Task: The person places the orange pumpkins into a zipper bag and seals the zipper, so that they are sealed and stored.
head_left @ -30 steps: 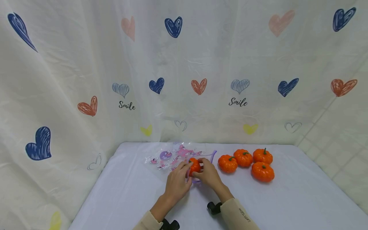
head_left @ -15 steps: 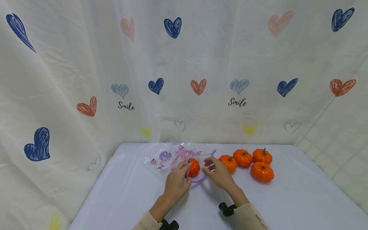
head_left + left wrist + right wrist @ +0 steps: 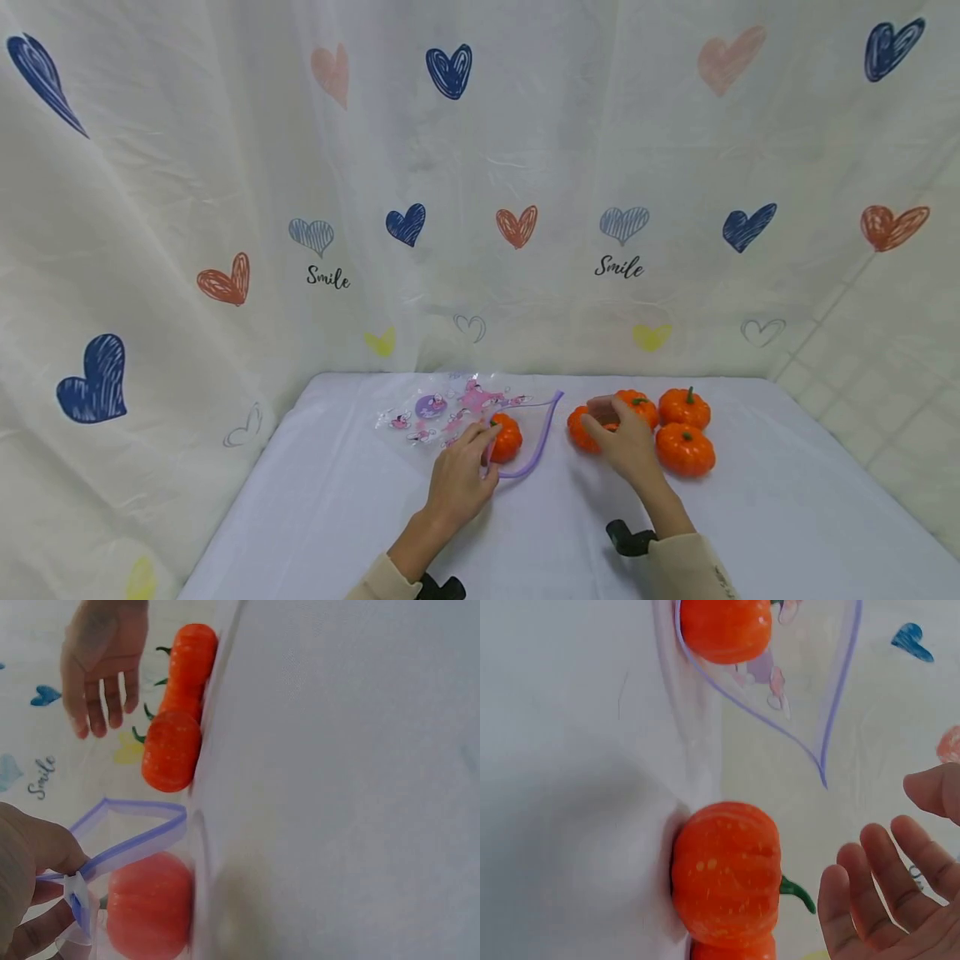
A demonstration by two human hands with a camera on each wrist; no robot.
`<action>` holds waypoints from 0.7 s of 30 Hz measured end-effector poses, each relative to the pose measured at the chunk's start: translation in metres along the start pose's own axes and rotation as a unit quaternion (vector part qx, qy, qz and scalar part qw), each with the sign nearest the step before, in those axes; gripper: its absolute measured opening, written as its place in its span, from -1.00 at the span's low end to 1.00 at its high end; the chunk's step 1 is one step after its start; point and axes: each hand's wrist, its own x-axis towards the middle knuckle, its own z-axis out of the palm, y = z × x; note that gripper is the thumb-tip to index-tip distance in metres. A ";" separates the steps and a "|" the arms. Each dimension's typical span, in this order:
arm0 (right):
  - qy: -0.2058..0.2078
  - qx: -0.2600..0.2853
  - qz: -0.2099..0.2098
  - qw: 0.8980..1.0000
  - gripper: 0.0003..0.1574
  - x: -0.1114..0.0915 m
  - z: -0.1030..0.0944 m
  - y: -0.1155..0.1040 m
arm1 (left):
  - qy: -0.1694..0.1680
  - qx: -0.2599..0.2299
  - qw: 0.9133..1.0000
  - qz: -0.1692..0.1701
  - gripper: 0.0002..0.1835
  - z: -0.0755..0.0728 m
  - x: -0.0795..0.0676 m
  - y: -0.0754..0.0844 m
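Observation:
A clear zip bag with pink and purple prints lies on the table, its purple zip edge spread apart. One small orange toy pumpkin sits inside, near the mouth. My left hand pinches the near side of that edge, by the white slider. In the head view my right hand is over a pumpkin to the right of the bag, partly covering it. The right wrist view shows those fingers apart from the green-stemmed pumpkin, relaxed and holding nothing.
Behind and right of the right hand are three more pumpkins, among them a front one and a back one. A white cloth covers the table. At the back hangs a curtain printed with hearts.
My right hand has let go of the pumpkin in the bag and moved right, over the loose pumpkins. My left hand stays at the bag's edge.

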 end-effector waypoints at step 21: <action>-0.029 -0.015 0.055 0.998 -0.06 0.012 -0.007 0.036 | 0.007 -0.006 1.000 0.009 -0.43 0.000 0.000 -0.003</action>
